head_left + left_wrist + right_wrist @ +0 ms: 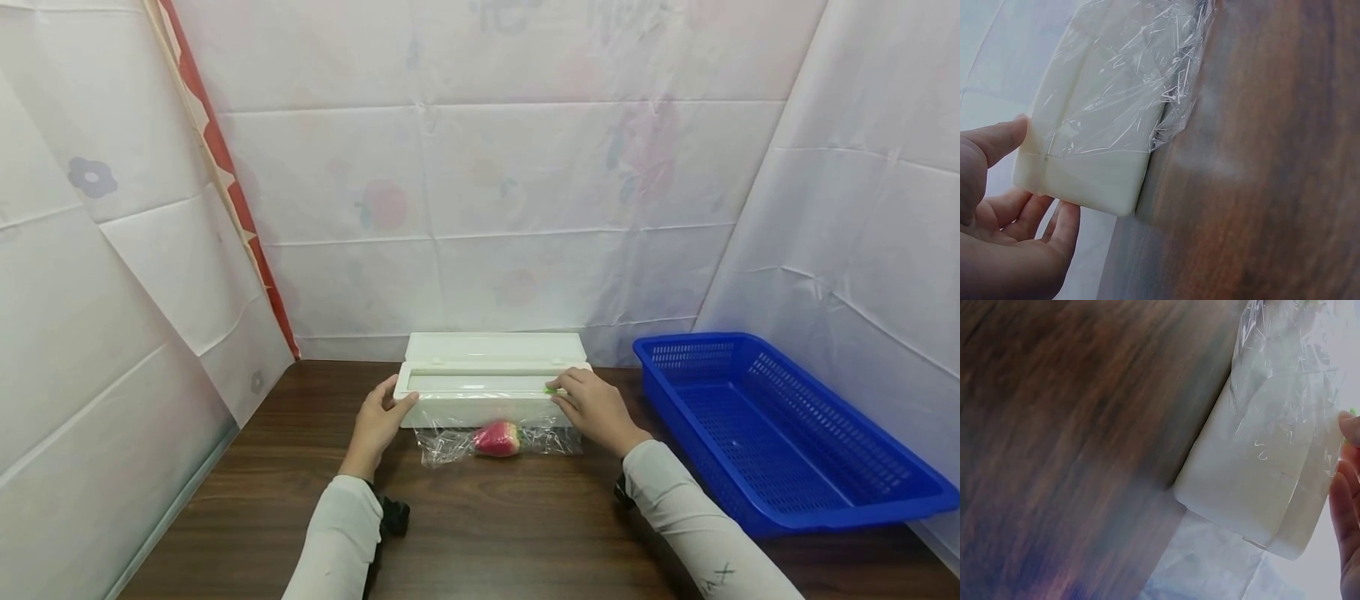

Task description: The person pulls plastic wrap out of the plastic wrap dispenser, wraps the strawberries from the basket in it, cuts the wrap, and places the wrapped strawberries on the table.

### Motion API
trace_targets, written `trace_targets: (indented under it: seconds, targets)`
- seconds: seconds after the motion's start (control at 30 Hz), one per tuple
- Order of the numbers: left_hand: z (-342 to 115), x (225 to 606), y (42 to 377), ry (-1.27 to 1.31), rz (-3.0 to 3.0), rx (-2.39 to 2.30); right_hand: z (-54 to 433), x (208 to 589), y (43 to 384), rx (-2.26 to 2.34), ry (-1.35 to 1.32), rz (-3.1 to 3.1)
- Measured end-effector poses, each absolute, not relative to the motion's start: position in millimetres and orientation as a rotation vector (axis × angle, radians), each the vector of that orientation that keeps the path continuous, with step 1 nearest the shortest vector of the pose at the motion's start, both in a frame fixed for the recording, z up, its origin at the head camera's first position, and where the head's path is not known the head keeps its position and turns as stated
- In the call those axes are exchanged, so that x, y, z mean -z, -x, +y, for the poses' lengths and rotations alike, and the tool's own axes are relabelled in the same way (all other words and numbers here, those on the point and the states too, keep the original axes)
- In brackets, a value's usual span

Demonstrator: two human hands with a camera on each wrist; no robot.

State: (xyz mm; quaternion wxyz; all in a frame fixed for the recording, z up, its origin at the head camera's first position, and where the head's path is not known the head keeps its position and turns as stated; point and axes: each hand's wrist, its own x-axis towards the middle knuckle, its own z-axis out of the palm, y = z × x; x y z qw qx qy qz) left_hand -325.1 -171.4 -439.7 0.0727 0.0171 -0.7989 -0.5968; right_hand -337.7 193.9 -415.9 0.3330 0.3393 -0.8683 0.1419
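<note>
Head view, I see: blue perforated basket [780, 433] lower right, on a brown wood-grain table [495, 533] along the bottom. Creased white sheeting [480, 179] fills the top and both sides. Also red strip [242, 208] upper left, grayish flower print [92, 177] far left, faint reddish round print [386, 205] just left of center.

Handwriting: on the white right sleeve [697, 521], a dark cross like a letter X [723, 572], with a smaller scrawl [707, 587] beside it that cannot be read. Lettering: on the back cloth [480, 292], pale grey characters [504, 13] at the upper edge, too faint to read. Box [1229, 469], right wrist view: small curved light marks [1261, 450], either lettering or glare; indistinguishable.
</note>
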Motion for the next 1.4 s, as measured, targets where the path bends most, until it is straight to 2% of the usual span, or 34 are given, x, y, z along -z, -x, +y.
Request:
trace_targets:
  seconds: [1.4]
  targets:
    - [-170.1, 437.3, 321.1, -0.070, -2.432, 1.768, 192.6, 415.2, 345.0, -0.356, -1.107, -2.270]
